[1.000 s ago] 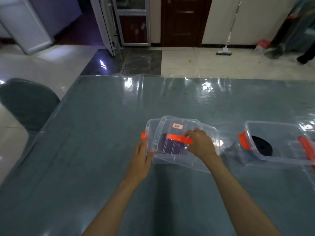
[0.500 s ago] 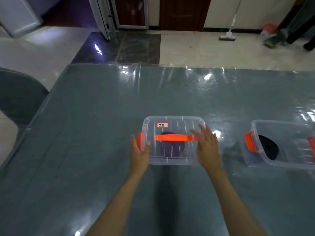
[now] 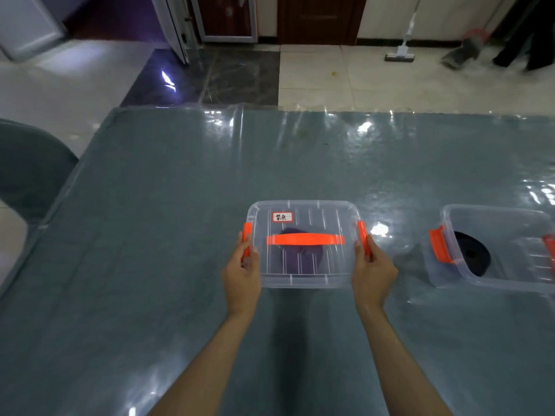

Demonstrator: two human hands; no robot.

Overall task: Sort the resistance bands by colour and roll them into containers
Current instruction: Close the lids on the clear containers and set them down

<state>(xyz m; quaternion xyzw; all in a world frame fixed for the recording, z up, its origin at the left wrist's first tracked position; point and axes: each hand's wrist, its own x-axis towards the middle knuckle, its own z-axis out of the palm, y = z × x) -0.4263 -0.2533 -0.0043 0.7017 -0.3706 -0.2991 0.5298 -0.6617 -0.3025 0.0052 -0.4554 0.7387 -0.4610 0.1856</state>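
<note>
Head view: my left hand (image 3: pixel 242 273) and right hand (image 3: pixel 372 270) pinch the orange side latches (image 3: pixel 247 239) of the lidded purple-band box (image 3: pixel 303 244) mid-table. Uneven pressure could leave one latch unseated, lid popping. Black-band box (image 3: pixel 498 250) sits open at right.

White label (image 3: pixel 282 217) reading "紫色" on the clear container's lid (image 3: pixel 303 223).

We see a dim, bluish scene. Bright glare spots lie on the shiny table (image 3: pixel 180 205) cover, and the floor (image 3: pixel 345 82) reflects light, perhaps from overhead. The far corners look blurred and bent.
</note>
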